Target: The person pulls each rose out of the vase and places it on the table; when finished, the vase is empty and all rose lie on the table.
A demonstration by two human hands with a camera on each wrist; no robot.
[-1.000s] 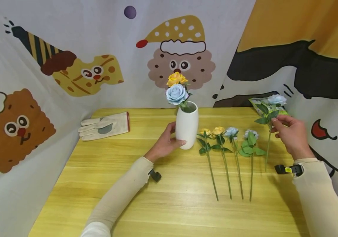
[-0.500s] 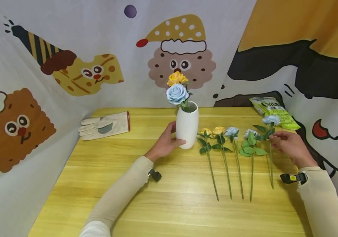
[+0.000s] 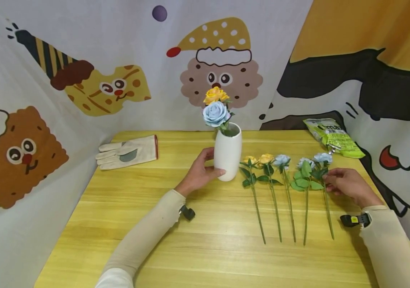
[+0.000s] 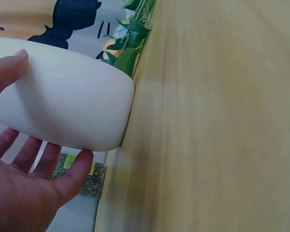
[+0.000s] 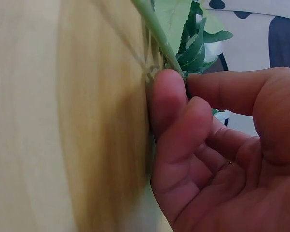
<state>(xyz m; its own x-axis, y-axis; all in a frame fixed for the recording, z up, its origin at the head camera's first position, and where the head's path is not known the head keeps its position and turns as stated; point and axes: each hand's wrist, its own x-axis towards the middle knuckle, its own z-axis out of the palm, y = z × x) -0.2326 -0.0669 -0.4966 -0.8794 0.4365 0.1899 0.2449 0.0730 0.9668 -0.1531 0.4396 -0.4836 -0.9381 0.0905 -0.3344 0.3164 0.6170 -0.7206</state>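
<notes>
The right grip (image 3: 350, 186) pinches the stem (image 5: 158, 37) of a blue flower (image 3: 323, 158) between thumb and fingers, low over the tabletop (image 3: 198, 244); whether the stem touches the wood all along, I cannot tell. This flower is at the right end of a row, just beside a paler blue flower (image 3: 303, 163) with light green leaves. The left grip (image 3: 202, 174) holds the white vase (image 3: 227, 154) by its lower part, thumb on the near side, fingers round the other; the vase stands upright.

In my judgement the work is well past halfway, if the flowers are being laid out from the vase: 5 are in the row, 1 of them yet to be let go, and 2 are left standing in the vase.

Counted by colour, the row has 2 yellow and 3 blue; in the vase I see 1 yellow head (image 3: 216, 95) and 1 blue head (image 3: 216, 114), 7 flowers in all. Farther out are 1 visible work glove (image 3: 127, 153) to the left and 1 green packet (image 3: 334, 138) at the right rear.
</notes>
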